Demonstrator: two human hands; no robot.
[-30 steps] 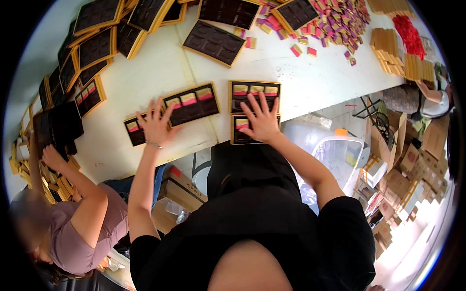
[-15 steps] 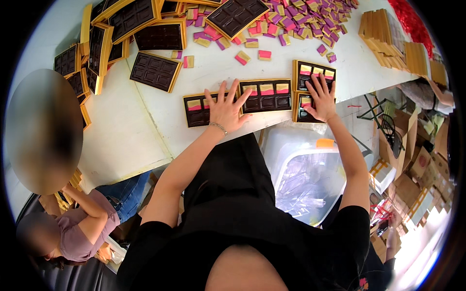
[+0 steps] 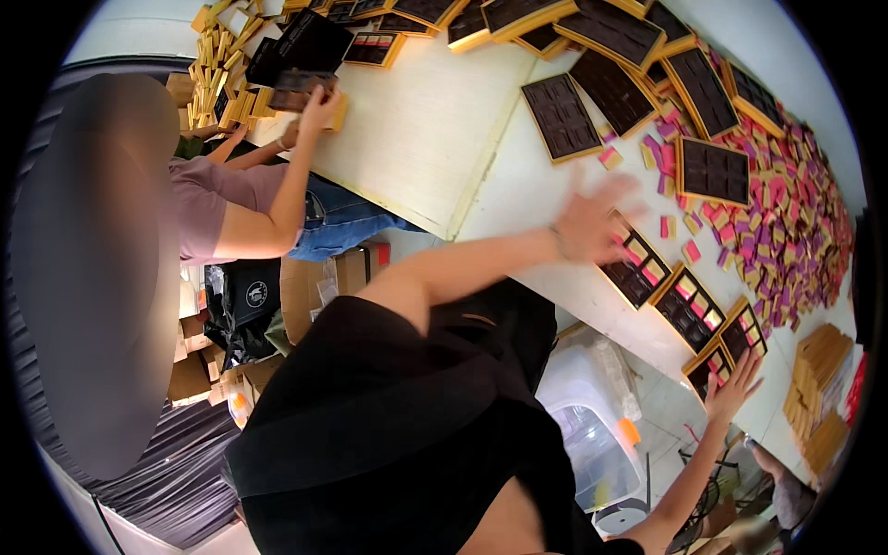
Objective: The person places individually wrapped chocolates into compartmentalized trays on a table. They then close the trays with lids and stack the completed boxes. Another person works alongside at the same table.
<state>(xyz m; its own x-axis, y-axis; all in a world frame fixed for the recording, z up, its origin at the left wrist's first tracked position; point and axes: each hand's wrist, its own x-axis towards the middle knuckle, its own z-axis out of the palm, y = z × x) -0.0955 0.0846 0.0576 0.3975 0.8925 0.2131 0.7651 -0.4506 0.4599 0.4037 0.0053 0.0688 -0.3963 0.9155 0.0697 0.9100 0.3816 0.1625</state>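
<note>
Along the white table's near edge lie gold-rimmed boxes with dark trays, each holding a row of small pink-and-gold wrapped pieces. My left hand (image 3: 597, 222), smeared by motion with its fingers spread, hovers beside the first box (image 3: 629, 285) and grips nothing I can see. Another box (image 3: 680, 316) lies in the middle of the row. At the far end, my right hand (image 3: 733, 393) rests with outstretched fingers on the paired boxes, the upper box (image 3: 740, 331) and the lower box (image 3: 700, 368), partly covering them.
Dark-tray boxes (image 3: 561, 118) are piled at the back beside a heap of pink, purple and gold pieces (image 3: 795, 208). Gold stacks (image 3: 819, 365) stand at right. A clear bin (image 3: 592, 435) sits below the table edge. At left, a co-worker's hand (image 3: 319, 109) handles a box.
The view has swung to the left, bringing more of the co-worker into sight. My left hand has come up off the first box. My right hand stays at the paired boxes.
</note>
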